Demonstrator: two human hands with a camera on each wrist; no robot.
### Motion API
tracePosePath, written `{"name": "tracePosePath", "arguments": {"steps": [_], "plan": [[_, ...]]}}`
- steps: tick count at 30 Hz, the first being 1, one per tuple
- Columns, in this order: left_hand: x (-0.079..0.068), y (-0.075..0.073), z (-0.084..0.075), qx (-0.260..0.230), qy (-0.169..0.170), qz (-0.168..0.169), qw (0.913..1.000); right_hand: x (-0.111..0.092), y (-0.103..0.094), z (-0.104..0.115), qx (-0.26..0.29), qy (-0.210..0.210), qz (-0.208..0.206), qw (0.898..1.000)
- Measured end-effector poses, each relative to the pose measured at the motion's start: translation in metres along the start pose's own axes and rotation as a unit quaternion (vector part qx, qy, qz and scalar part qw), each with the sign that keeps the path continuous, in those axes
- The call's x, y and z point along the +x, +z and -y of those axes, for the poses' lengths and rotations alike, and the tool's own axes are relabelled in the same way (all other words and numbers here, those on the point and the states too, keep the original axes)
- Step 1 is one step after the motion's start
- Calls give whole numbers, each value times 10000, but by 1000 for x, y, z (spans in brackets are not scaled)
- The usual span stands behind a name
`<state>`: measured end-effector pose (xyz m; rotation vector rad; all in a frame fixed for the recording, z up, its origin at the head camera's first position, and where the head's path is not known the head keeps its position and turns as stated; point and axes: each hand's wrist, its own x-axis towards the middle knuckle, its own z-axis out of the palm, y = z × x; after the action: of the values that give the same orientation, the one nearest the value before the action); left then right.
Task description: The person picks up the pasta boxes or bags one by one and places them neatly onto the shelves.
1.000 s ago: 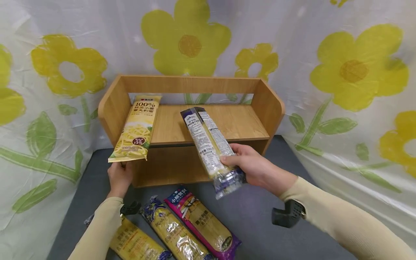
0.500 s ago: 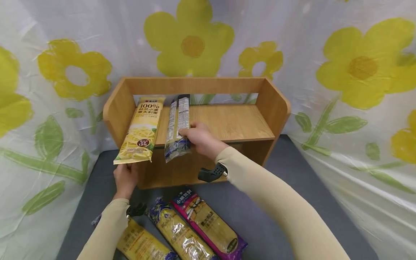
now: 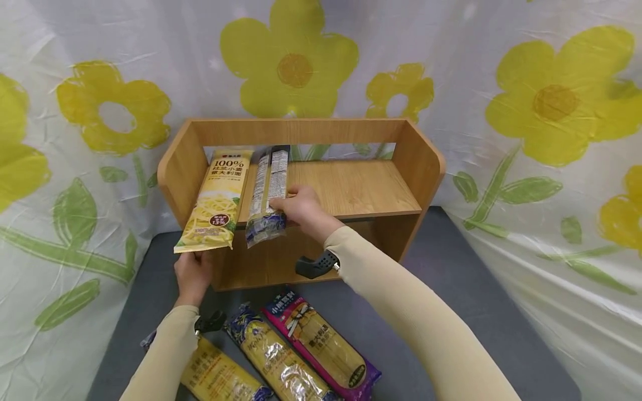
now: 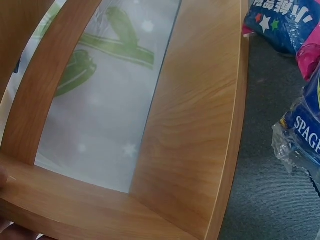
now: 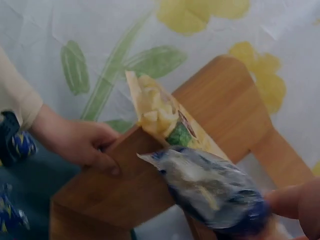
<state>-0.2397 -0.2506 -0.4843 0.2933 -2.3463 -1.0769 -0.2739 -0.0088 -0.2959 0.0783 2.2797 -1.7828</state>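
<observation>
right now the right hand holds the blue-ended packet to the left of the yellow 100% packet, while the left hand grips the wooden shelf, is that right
Not quite: the head view shows the blue-ended packet in the right hand to the right of the yellow 100% packet. The left hand does grip the wooden shelf.

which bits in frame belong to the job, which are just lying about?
In the job:
blue-ended pack, in right hand
wooden shelf, gripped by left hand
yellow pack, on the shelf

Lying about (perhaps waiting):
pink pack, on table
middle pack
leftmost pack, partly hidden
</observation>
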Motion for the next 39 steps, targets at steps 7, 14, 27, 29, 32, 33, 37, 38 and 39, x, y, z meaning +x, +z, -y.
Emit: {"name": "tracePosePath", "arguments": {"steps": [7,14,27,29,32,33,37,38,39], "plan": [[-1,3,1,-72,27,-98,9999,-4,-29,-9,-108,-571,-157,9982],[-2,1,4,-12,54,-123,9999,-34,-91,-41,-225,-857,-24,9961],[-1,-4,7,5,207,-69,9998,-86,-157,-190,-1337,10,798,9878],[1,-4,7,17,222,-23,9997,-94,-151,-216,-1443,30,1006,9844],[1,-2,5,17,159,-2,9999,-101,-139,-249,-1364,216,1347,9812],[1,-2,5,7,137,-7,9999,-102,-133,-257,-1263,293,1443,9810],[0,-1,1,-29,82,-9,10000,-106,-110,-283,-1134,316,1727,9779],[0,-1,1,-45,75,20,10000,-106,-106,-287,-1249,188,1744,9765],[0,0,0,-60,37,51,10000,-107,-102,-290,-1439,61,1739,9742]]}}
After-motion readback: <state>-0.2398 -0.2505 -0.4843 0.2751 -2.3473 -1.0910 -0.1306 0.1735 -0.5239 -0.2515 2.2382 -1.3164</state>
